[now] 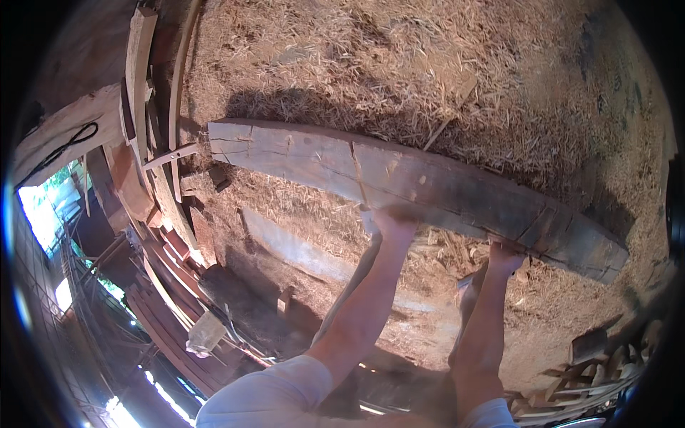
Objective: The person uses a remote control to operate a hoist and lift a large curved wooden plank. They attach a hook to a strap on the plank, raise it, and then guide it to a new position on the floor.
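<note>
A long, heavy wooden beam (307,153), grey-brown with dark cracks across its face, stretches from the upper left to the lower right in front of me. My left hand (394,221) grips its near edge around the middle. Further right along the same edge, my right hand (505,258) has hold of the beam too. The fingers of both hands are mostly hidden by the wood. A dark shadow runs along the beam's far side; whether it is wholly off the floor I cannot tell.
Wood shavings (399,50) cover the floor. Long timbers (139,78) stand or lean at the left, with stacked boards (171,324) below them. A thin slat (170,155) lies by the beam's left end. Cut wood pieces (592,378) are heaped at the lower right.
</note>
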The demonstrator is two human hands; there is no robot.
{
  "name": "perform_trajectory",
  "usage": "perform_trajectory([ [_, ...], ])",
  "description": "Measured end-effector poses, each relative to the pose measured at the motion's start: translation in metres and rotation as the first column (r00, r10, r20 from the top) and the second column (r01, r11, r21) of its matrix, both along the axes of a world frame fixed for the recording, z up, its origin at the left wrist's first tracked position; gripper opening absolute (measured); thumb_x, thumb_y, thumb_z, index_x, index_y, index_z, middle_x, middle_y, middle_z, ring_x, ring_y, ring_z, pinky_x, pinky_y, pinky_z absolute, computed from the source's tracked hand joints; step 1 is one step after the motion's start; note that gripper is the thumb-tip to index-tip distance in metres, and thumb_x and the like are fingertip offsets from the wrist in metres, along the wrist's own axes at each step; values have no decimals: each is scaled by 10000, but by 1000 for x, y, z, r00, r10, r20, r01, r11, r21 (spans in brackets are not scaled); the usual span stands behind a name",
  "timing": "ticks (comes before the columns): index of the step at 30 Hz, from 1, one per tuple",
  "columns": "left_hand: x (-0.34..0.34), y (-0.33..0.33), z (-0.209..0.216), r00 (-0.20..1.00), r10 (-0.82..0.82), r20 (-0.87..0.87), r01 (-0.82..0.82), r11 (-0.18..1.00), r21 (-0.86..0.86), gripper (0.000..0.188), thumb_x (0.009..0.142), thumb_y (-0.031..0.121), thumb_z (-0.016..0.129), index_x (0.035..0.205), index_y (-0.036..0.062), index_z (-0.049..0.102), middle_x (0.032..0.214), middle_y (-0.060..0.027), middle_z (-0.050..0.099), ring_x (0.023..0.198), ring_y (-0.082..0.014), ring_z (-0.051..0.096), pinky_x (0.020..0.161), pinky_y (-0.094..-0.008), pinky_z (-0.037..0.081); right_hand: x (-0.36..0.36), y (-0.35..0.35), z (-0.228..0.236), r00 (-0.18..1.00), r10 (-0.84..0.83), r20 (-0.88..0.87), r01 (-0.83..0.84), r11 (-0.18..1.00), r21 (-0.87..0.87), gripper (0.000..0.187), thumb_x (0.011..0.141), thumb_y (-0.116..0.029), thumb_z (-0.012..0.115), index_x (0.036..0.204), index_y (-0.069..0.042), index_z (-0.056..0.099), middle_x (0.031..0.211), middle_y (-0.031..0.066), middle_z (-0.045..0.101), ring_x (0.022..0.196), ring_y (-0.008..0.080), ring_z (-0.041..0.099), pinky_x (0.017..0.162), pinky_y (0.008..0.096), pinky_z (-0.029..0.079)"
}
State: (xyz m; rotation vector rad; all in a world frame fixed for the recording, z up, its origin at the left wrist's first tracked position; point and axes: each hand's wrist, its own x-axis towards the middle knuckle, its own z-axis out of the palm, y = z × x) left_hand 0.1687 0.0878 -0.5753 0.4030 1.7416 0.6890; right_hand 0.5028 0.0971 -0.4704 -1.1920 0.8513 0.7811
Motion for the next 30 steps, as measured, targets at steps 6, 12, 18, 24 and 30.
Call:
perform_trajectory([
  [6, 31, 61, 36, 749, 552, 367, -566, 821, -80, 800, 1029, 662, 359, 1561, 66, 319, 1556, -181, 392, 1453, -302, 369, 1206, -507, 297, 21, -6, -26, 994, -57, -98, 40, 985, -168, 577, 1009, -471, 532, 1474, -128, 535, 1480, 119, 561, 1419, 355, 471, 1140, 627, 386],
  [12, 99, 209, 247, 559, 817, 143, -756, 573, -316, 1007, 977, 786, 361, 1626, 41, 168, 1644, -224, 239, 1540, -309, 239, 1227, -532, 263, 14, 61, 52, 995, 79, 56, -83, 994, 72, 414, 1032, -351, 605, 1327, -62, 589, 1294, 128, 641, 1257, 275, 558, 1077, 484, 483],
  [18, 112, 304, 287, 840, 244, 484, -262, 965, -31, 1143, 932, 863, 318, 1654, 18, 48, 1719, -192, 68, 1601, -339, 70, 1269, -577, 182, 65, 193, 115, 884, 381, 271, -445, 863, 238, 420, 1070, -439, 559, 1295, -85, 584, 1345, 105, 628, 1176, 257, 606, 1121, 436, 429],
  [24, 135, 371, 321, 891, -191, 411, 114, 972, 203, 987, 1001, 754, 380, 1638, 28, 177, 1675, -162, 256, 1546, -333, 274, 1219, -556, 301, 81, 215, 201, 573, 749, 332, -769, 632, -99, 416, 1058, -364, 600, 1338, -56, 591, 1288, 103, 668, 1135, 210, 640, 1019, 401, 495],
  [30, 104, 238, 379, 884, -376, 276, 431, 886, -172, 681, 1012, 553, 597, 1453, 42, 515, 1350, -112, 581, 1213, -231, 593, 920, -384, 531, 111, 88, 263, 367, 929, 46, -876, 361, -319, 387, 1037, -331, 633, 1282, -33, 654, 1111, 91, 724, 951, 211, 710, 824, 362, 576],
])
